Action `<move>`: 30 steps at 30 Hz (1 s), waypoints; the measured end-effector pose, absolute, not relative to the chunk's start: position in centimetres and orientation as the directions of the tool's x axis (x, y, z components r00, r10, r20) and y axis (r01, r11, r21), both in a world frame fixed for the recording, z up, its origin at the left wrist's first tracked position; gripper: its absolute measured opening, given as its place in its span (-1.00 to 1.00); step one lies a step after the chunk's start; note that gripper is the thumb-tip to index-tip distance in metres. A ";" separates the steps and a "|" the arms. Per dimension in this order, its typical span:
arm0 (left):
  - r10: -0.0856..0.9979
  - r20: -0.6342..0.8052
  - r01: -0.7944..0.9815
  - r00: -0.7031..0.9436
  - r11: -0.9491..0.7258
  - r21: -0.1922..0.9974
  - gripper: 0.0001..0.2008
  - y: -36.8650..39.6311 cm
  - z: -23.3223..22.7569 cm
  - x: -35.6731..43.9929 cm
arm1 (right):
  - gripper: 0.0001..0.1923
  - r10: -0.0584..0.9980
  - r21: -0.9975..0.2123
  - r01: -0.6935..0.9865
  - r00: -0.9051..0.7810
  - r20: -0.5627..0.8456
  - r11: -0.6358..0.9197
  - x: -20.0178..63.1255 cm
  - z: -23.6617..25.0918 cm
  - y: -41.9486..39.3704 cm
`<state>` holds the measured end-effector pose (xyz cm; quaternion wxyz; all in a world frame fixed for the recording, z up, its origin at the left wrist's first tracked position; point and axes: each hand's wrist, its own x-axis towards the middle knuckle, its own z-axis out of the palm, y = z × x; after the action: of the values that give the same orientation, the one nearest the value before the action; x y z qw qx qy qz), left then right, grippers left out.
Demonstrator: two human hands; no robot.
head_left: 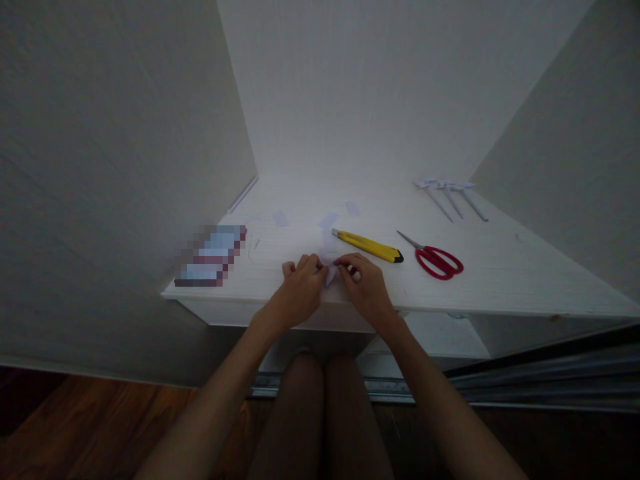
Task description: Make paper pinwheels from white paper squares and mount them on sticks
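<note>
Close to the front edge of the white shelf, both hands pinch a small piece of folded white paper. My left hand is closed on its left side, fingertips together. From the right, my right hand grips the paper between thumb and finger. The fingers hide part of its shape. Just beyond the hands lies another pale paper piece. A yellow utility knife rests behind my right hand, and scissors with red handles lie further right.
Several paper pinwheel-like pieces on thin sticks lie at the back right. Small paper scraps are scattered toward the back. A thin white stick lies along the left wall. At the left front is a blurred-out flat object. Walls enclose the shelf.
</note>
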<state>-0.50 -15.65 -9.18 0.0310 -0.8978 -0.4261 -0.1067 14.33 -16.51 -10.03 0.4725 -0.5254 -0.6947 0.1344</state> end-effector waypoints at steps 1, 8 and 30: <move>0.763 0.224 0.777 0.607 -0.629 0.038 -0.61 -15.7 -9.2 -0.5 | -0.83 0.843 -0.667 0.606 -0.012 0.538 0.435 14.3 -10.0 -16.5; 0.766 0.284 0.790 0.576 -0.611 0.045 -0.63 -16.1 -9.6 -0.5 | -0.77 0.813 -0.570 0.637 -0.163 0.559 0.519 14.3 -10.7 -16.4; 0.748 0.364 0.775 0.556 -0.624 0.100 -0.65 -16.1 -9.9 -1.2 | -0.80 0.830 -0.454 0.786 -0.131 0.542 0.420 13.8 -10.7 -16.3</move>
<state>-1.16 -16.11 -9.93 0.0356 -0.8812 -0.4319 -0.1888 13.83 -16.30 -10.71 0.3813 -0.5376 -0.7515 0.0290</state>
